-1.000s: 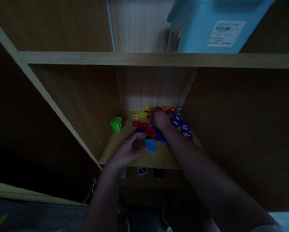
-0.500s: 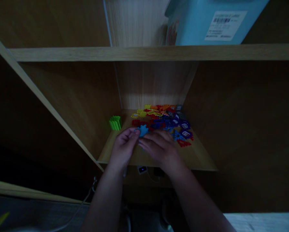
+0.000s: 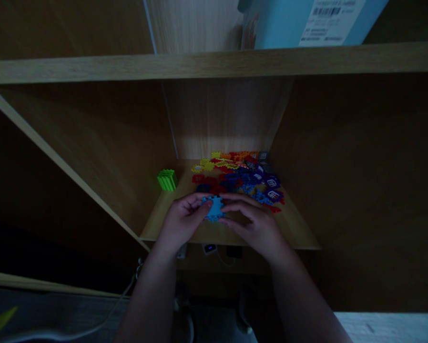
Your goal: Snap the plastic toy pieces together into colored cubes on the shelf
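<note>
Both my hands meet over the front of a wooden shelf [image 3: 296, 233]. My left hand [image 3: 181, 221] and my right hand [image 3: 251, 221] pinch a light blue toothed plastic piece [image 3: 214, 208] between their fingertips, one hand on each side. Just behind them lies a heap of flat interlocking pieces [image 3: 240, 176] in yellow, red, orange, blue and purple. A stack of green pieces [image 3: 167, 179] stands upright at the shelf's left, apart from my hands.
The shelf sits in a dim wooden cubby with side walls close on both sides. A light blue box [image 3: 307, 21] with a label rests on the board above. Below the shelf edge are small devices [image 3: 209, 248] and a cable.
My right hand came back from the heap to the front and joined my left hand. The blue piece was lifted off the shelf and is now held between both hands.
</note>
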Available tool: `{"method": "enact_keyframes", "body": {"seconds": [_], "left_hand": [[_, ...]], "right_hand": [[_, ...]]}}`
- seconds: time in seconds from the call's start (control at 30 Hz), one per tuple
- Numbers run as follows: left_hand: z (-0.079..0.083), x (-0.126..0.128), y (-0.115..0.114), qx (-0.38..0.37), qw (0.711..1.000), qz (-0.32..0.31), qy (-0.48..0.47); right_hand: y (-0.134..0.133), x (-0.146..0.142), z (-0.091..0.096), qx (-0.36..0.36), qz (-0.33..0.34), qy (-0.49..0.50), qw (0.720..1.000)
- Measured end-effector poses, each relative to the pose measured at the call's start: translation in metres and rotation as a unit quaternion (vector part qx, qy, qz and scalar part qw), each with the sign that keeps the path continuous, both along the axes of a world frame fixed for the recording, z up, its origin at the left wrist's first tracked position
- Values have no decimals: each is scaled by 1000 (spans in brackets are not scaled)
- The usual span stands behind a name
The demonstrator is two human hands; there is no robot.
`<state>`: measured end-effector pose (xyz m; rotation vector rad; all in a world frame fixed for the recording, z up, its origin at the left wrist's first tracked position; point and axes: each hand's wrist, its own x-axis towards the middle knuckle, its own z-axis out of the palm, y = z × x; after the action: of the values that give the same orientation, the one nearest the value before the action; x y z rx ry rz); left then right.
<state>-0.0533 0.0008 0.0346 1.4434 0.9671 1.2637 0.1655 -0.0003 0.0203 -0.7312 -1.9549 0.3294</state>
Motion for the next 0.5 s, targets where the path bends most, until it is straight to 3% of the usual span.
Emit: {"method": "enact_keyframes", "body": {"seconds": [0.17,0.33,0.5], "left_hand": [[-1,-2,-1,4,1000,6,30],[-7,-14,7,72,994,59,63],[-24,-28,17,81,982,13,172]], "right_hand": [[0,-1,1,-9,2,3,1000],[8,6,-4,-47,-49,27,997],[18,12,-19,-109,-63,10,992]]}}
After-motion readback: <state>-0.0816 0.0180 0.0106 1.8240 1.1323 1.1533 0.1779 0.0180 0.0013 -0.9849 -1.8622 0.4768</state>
